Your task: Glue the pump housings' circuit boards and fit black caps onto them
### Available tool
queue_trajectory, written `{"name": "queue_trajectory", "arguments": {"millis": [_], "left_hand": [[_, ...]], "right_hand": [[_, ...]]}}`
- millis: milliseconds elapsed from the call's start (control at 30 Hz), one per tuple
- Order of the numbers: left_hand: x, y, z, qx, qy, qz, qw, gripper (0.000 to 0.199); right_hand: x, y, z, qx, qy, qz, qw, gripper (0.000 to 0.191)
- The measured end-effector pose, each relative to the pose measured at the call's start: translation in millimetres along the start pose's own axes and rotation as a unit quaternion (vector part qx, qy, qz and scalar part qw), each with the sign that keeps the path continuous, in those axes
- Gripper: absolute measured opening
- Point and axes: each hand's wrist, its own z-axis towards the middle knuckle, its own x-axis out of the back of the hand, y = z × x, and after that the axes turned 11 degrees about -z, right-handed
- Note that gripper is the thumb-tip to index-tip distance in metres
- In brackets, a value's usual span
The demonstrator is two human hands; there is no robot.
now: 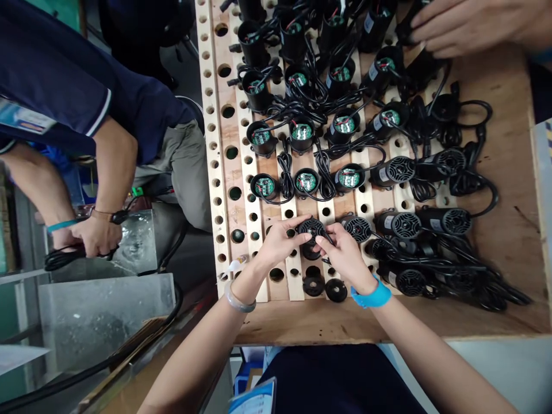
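Between my two hands, near the front of the wooden rack, is a round black patterned cover (311, 229). My left hand (282, 238) pinches its left side with thumb and fingers. My right hand (337, 247) is closed on its right side, with a dark piece at the fingertips that is too small to name. Part of a black housing shows just under the cover. Two loose black discs (313, 285) lie below my hands. Behind my hands stand open black housings (306, 180) with green circuit boards and coiled cables.
Covered black units (405, 225) and cables crowd the right. A small white tube (235, 264) lies left of my left wrist. Another person's hand (457, 26) reaches in at top right. At left, a person's hands (97, 233) hold black cable over a water-filled clear container (138, 241).
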Motion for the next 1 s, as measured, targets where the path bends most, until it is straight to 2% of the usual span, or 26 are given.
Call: {"name": "queue_trajectory", "arguments": {"millis": [333,500,633,733,900,1000], "left_hand": [[-9.6,-5,-2,-0.036,0.061,0.075,0.995,0.041],[-10.9,-14,-10,-0.066,0.059,0.048,0.995,0.044],[-12.7,-13,-12,-0.042,0.034,-0.004,0.999,0.052],[-14.2,-9,-11,-0.032,0.031,0.004,0.999,0.055],[-15.7,-8,-12,-0.033,0.062,0.08,0.994,0.054],[-16.0,-10,-12,-0.035,0.067,0.102,0.992,0.054]], "right_hand": [[3,-4,2,0.0,-0.005,-0.074,0.997,0.012],[2,-2,1,0.019,0.003,-0.072,0.997,0.015],[1,1,0,0.033,0.002,-0.06,0.998,0.018],[1,3,2,0.034,-0.004,-0.055,0.998,0.019],[7,-1,2,0.012,-0.045,-0.064,0.997,0.015],[21,-10,7,0.005,-0.114,-0.065,0.991,0.013]]}}
